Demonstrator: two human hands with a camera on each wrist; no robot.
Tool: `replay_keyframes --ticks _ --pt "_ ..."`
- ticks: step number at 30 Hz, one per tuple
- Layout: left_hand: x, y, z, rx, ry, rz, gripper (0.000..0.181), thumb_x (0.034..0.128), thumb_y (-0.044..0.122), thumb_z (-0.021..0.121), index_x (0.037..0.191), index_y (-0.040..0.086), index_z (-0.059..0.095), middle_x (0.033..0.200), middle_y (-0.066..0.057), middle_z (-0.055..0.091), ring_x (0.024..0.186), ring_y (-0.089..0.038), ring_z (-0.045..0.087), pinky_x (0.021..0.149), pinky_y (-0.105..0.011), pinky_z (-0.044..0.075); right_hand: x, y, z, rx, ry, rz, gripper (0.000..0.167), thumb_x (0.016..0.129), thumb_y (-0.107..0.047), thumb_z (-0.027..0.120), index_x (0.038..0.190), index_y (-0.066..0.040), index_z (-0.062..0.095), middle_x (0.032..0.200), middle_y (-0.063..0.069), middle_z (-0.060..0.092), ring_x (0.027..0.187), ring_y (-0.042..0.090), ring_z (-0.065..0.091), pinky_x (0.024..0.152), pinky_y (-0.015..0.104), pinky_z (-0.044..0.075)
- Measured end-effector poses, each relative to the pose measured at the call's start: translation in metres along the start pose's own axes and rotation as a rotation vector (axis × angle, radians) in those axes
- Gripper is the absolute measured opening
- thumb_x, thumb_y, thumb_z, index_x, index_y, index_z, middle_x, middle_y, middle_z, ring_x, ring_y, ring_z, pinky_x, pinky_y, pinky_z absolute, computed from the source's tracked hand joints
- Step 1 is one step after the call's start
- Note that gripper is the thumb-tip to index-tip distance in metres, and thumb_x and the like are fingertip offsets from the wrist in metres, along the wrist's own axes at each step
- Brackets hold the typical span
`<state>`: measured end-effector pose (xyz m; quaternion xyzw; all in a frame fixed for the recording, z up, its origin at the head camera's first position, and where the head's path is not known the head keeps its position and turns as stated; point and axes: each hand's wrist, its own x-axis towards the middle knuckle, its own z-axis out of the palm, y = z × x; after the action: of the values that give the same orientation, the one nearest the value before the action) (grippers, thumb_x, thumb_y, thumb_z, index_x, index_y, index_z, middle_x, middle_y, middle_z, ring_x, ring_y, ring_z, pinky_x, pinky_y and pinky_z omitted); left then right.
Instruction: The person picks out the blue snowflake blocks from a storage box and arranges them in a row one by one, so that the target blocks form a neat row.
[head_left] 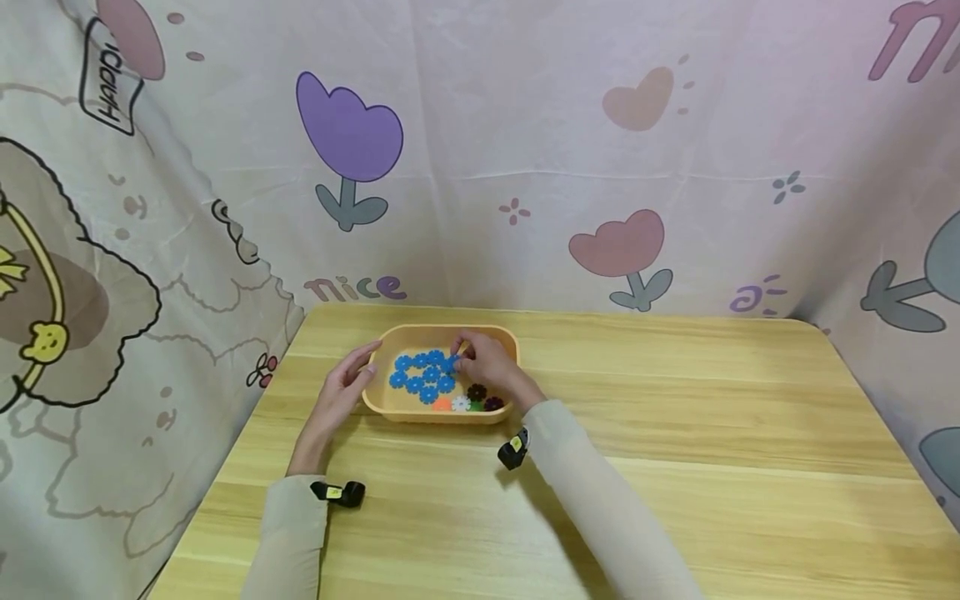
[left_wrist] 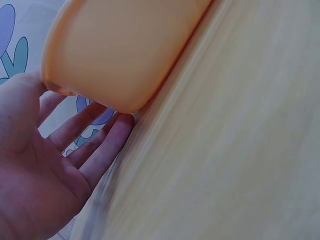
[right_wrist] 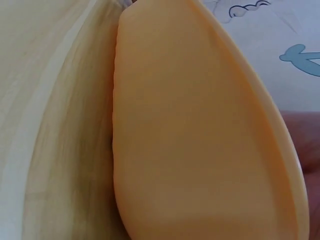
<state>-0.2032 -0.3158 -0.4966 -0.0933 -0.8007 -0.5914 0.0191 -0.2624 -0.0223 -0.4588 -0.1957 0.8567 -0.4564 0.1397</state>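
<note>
A shallow orange-yellow plastic basin [head_left: 435,416] sits on the table. At its left end is my left hand [head_left: 343,392], thumb over the rim and fingers spread along the outside; in the left wrist view, a fingertip lies close to the basin's lower corner. My right hand [head_left: 487,362] reaches over the right side of the basin, pinching a blue snowflake disc [head_left: 452,364] between thumb and fingertips. Several more blue snowflake discs [head_left: 415,384] form a ring-like cluster inside. In the right wrist view, the basin's outer wall [right_wrist: 170,120] hides most of the hand.
Loose discs lie in the basin's front right corner: orange [head_left: 442,404], white [head_left: 461,403], green [head_left: 476,407] and dark ones [head_left: 477,392]. The wooden table [head_left: 675,433] extends to the right. A printed curtain [head_left: 480,150] hangs behind it and along the sides.
</note>
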Motion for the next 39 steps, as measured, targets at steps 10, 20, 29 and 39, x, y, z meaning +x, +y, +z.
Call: replay_keyframes --ticks 10,20,29,39 --pt "0.002 -0.001 -0.001 -0.010 0.007 -0.011 0.049 0.1102 0.026 0.051 0.157 0.014 0.043 0.162 -0.016 0.036 0.141 -0.043 0.042 0.095 -0.023 0.052 -0.002 -0.005 -0.007 0.067 0.014 -0.064 0.011 0.102 -0.005 0.063 0.113 -0.009 0.061 0.094 0.009 0.063 0.084 0.026 0.066 0.070 0.031 0.059" --pt "0.008 0.003 -0.005 0.012 0.015 0.014 0.049 0.1096 0.025 0.052 0.156 0.013 0.044 0.160 -0.017 0.039 0.141 -0.042 0.042 0.093 -0.016 0.050 -0.016 -0.012 -0.017 0.203 0.060 -0.163 0.011 0.102 0.000 0.061 0.112 -0.003 0.060 0.093 0.015 0.064 0.085 0.038 0.070 0.073 0.047 0.063" --pt "0.007 0.000 -0.006 -0.008 0.005 0.007 0.049 0.1097 0.024 0.052 0.157 0.011 0.043 0.162 -0.018 0.034 0.144 -0.044 0.037 0.092 -0.019 0.052 -0.040 -0.006 -0.026 0.244 0.122 -0.199 0.018 0.101 0.000 0.063 0.119 -0.003 0.061 0.099 0.015 0.064 0.082 0.035 0.070 0.072 0.039 0.063" --pt "0.004 -0.003 -0.002 -0.005 0.001 0.022 0.049 0.1102 0.022 0.051 0.156 0.008 0.043 0.161 -0.020 0.035 0.143 -0.045 0.038 0.094 -0.017 0.050 -0.067 0.003 -0.040 0.338 0.192 -0.230 0.021 0.102 0.000 0.061 0.123 0.003 0.062 0.100 0.017 0.066 0.084 0.047 0.069 0.075 0.056 0.061"
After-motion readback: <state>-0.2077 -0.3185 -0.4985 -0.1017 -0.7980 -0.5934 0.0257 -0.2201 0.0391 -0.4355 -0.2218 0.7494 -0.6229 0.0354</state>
